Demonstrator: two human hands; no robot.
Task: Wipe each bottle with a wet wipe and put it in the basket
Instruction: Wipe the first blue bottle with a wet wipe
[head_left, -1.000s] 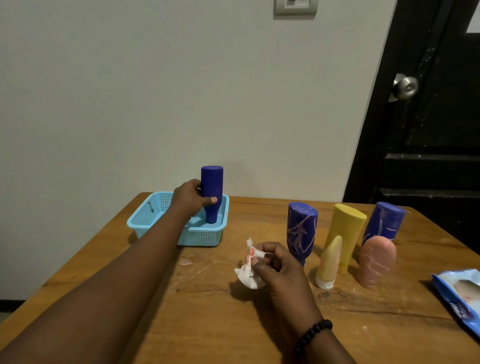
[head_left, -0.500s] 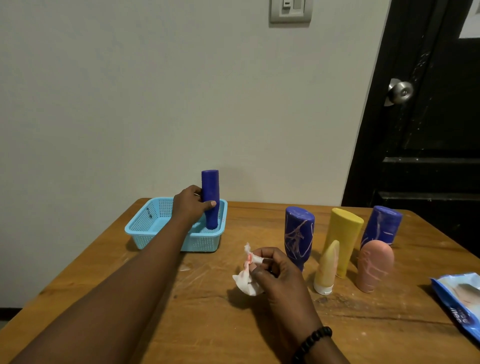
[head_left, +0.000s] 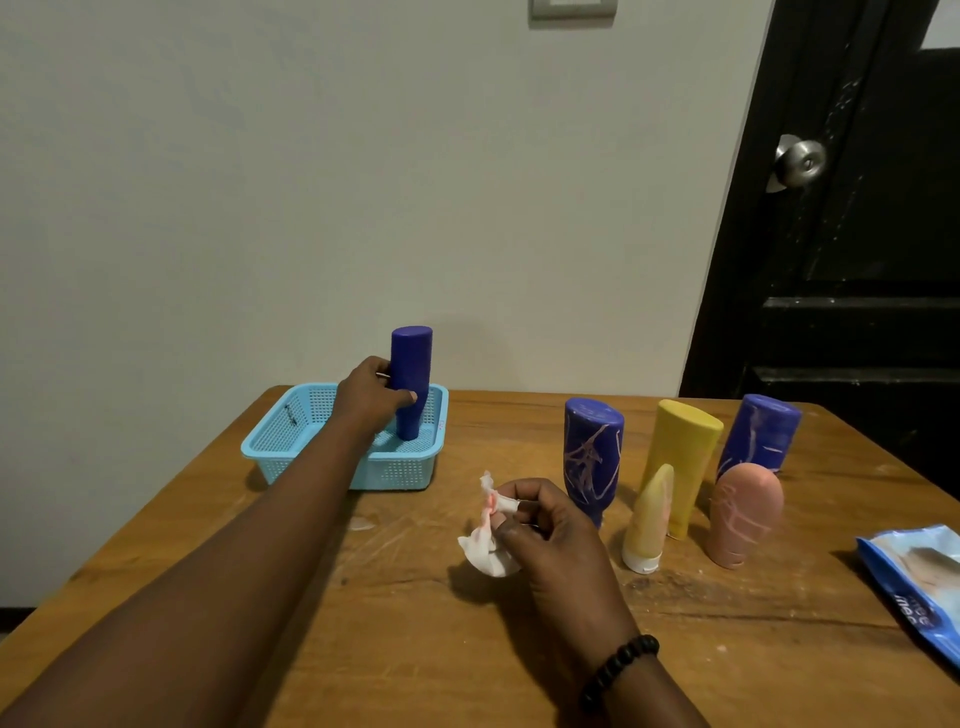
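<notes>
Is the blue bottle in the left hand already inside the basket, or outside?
Inside, upright. The blue bottle has its lower end within the basket walls; the left hand grips it.

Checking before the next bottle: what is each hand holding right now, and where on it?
Left hand grips the blue bottle around its middle, standing in the basket. Right hand pinches the crumpled wipe at its upper part.

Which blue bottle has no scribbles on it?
The plain blue bottle standing in the basket, held by the left hand. The two other blue bottles have pink scribbles.
</notes>
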